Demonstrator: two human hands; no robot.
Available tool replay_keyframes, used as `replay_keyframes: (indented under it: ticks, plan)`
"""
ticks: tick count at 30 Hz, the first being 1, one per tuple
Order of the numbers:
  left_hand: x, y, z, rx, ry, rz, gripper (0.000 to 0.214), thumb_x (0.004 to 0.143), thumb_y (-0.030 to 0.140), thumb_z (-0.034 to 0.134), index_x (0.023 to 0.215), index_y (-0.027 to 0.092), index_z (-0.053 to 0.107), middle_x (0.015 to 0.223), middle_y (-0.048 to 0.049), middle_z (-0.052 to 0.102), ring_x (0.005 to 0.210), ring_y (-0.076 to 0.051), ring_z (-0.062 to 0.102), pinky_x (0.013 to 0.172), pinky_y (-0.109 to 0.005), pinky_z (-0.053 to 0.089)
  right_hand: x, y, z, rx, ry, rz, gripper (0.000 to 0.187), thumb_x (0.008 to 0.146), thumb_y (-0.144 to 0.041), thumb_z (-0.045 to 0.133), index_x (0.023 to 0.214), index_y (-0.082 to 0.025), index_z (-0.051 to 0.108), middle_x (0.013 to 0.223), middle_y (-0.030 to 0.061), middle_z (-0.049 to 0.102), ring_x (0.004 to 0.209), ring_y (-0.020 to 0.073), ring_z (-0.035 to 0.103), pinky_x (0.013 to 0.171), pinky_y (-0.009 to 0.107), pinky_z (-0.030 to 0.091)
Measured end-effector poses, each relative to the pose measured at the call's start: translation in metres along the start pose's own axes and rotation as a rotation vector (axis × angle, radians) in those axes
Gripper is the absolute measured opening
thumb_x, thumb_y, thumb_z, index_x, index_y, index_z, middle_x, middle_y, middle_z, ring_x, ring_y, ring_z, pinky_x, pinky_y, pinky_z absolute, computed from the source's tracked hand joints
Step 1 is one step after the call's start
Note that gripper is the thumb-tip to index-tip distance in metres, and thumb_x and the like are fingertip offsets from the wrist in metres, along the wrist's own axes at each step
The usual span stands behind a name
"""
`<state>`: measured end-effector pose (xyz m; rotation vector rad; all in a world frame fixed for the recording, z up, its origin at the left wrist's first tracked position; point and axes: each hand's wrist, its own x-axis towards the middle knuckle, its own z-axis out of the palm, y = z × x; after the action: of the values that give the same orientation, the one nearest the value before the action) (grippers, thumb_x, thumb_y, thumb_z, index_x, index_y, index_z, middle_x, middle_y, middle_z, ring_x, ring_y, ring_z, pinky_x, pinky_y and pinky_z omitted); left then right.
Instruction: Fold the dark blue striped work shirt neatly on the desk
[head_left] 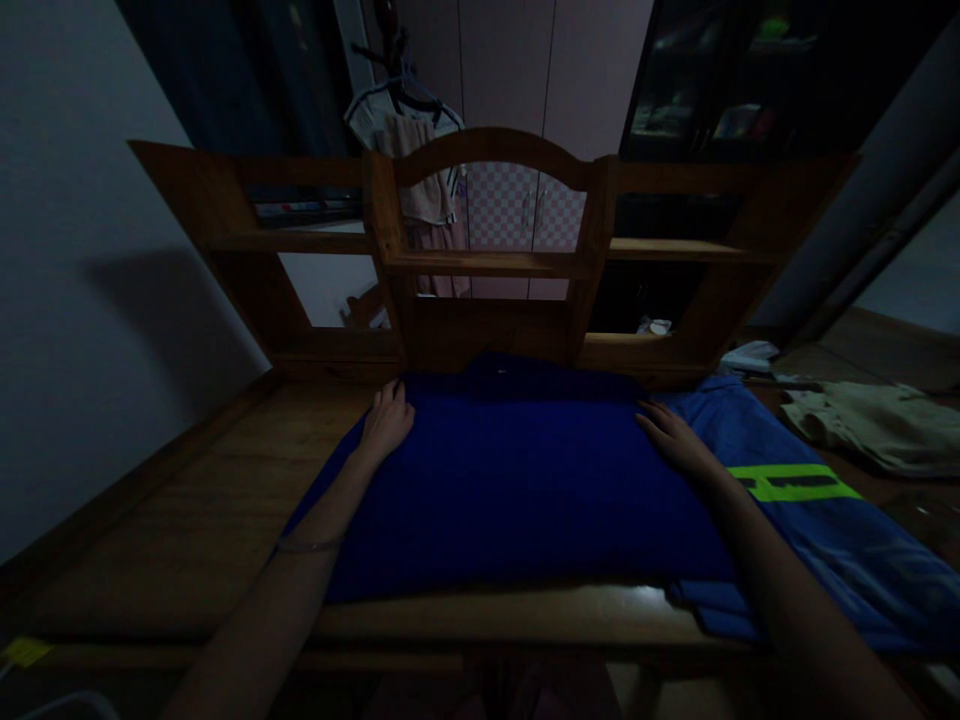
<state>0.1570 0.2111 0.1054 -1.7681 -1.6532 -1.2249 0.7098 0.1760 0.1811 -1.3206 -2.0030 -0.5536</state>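
A deep blue shirt (517, 480) lies spread over the wooden bed boards, its darker collar end (517, 370) towards the headboard. My left hand (387, 422) is at its upper left corner, fingers bent and closed on the cloth. At the upper right corner my right hand (675, 438) has its fingers and thumb on the fabric edge, closed on it; the fingertips are partly lost in the dark. Beside my right forearm lies a lighter blue garment (795, 540) with a bright yellow-green band (795, 482), partly under the shirt's right side.
A wooden headboard with shelves (487, 265) rises behind the shirt. Bare bed boards (202, 490) extend on the left, beside a white wall (82, 330). Beige clothing (877, 425) lies at the far right. Clothes hang on a rack (416, 150) behind the headboard. The room is dim.
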Motion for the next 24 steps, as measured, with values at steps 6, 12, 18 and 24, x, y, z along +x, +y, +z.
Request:
replay_keyframes:
  ticks: [6, 12, 18, 24]
  plan:
    - [0.0012, -0.0037, 0.0021, -0.027, -0.009, -0.016, 0.053, 0.087, 0.029, 0.039, 0.135, 0.007, 0.042, 0.138, -0.0183, 0.039, 0.122, -0.033, 0.042, 0.105, -0.043, 0.037, -0.0002, 0.0001, 0.0003, 0.008, 0.003, 0.005, 0.055, 0.093, -0.054, 0.033, 0.133, -0.02, 0.05, 0.14, 0.0114, 0.047, 0.132, 0.0294, 0.039, 0.112, 0.049, 0.029]
    - [0.0024, -0.0056, 0.0031, -0.018, -0.012, -0.019, 0.05, 0.087, 0.029, 0.039, 0.133, 0.009, 0.045, 0.135, -0.0169, 0.042, 0.119, -0.032, 0.044, 0.105, -0.042, 0.037, 0.0008, 0.0019, 0.0006, 0.004, -0.007, 0.005, 0.056, 0.093, -0.055, 0.033, 0.134, -0.02, 0.049, 0.14, 0.0114, 0.046, 0.131, 0.0288, 0.04, 0.112, 0.048, 0.029]
    - [0.0025, -0.0066, 0.0051, -0.003, -0.009, -0.016, 0.05, 0.087, 0.029, 0.039, 0.133, 0.011, 0.045, 0.135, -0.0158, 0.043, 0.118, -0.032, 0.045, 0.104, -0.043, 0.038, 0.0012, 0.0037, 0.002, -0.013, -0.013, 0.009, 0.056, 0.093, -0.055, 0.033, 0.134, -0.021, 0.049, 0.14, 0.011, 0.047, 0.131, 0.0289, 0.04, 0.112, 0.049, 0.029]
    - [0.004, -0.0087, 0.0069, 0.008, -0.022, -0.014, 0.05, 0.087, 0.03, 0.039, 0.131, 0.007, 0.047, 0.134, -0.0172, 0.044, 0.117, -0.032, 0.045, 0.103, -0.043, 0.038, 0.0002, -0.0009, 0.0005, -0.001, -0.01, 0.009, 0.057, 0.094, -0.053, 0.032, 0.134, -0.017, 0.049, 0.14, 0.0133, 0.046, 0.131, 0.0282, 0.04, 0.112, 0.046, 0.029]
